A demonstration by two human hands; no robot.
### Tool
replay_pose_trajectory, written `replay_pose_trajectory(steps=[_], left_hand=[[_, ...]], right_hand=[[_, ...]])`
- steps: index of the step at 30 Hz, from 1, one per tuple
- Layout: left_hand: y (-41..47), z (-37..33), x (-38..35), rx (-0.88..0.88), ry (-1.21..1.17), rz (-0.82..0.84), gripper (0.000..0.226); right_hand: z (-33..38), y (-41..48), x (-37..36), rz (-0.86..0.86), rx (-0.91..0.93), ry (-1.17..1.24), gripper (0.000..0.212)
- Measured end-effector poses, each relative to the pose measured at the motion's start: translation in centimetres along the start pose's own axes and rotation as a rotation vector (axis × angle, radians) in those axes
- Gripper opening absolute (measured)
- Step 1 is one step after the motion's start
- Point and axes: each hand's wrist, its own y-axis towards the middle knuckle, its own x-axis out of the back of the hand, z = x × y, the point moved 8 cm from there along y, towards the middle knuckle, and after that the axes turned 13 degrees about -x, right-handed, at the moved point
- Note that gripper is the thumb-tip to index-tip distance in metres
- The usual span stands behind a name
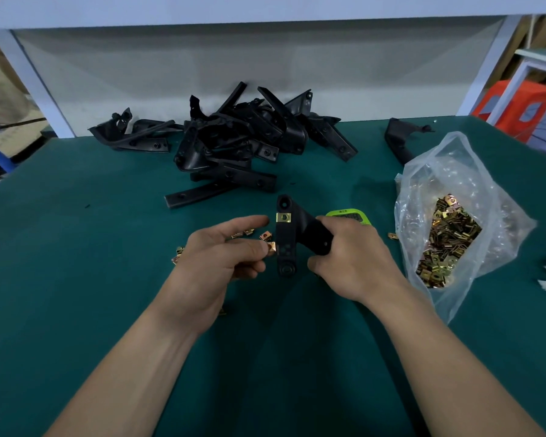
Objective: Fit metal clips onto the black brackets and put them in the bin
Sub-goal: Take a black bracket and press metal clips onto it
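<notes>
My right hand [349, 257] grips a black bracket [286, 238] and holds it upright above the green table. One brass metal clip [283, 217] sits on the bracket's upper part. My left hand [224, 257] pinches a second metal clip [271, 246] between thumb and forefinger and presses it against the bracket's left edge, lower down. A few loose clips [249, 232] lie on the mat behind my left hand. A pile of black brackets [240, 137] lies at the back of the table.
A clear plastic bag of brass clips [448, 234] lies open at the right. A green timer [347, 215] sits behind my right hand. One more black bracket [397, 140] lies at the back right. An orange stool [517, 105] stands beyond the table.
</notes>
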Motion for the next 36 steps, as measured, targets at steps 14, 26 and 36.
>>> replay_pose_trajectory(steps=[14,26,36], left_hand=[[-0.2,-1.1,-0.7,-0.073,0.103,0.067,0.043],[-3.2,-3.5,-1.8,-0.282,0.61,-0.323,0.036],[-4.1,-5.7,-2.1,-0.4,1.032,-0.451,0.06]], right_hand=[[0.2,-0.1,-0.3,0.059,-0.031,0.033,0.027],[0.6,-1.1,1.0,-0.138,-0.088,0.042,0.023],[1.9,-2.5,0.0,-0.13,-0.117,0.055,0.024]])
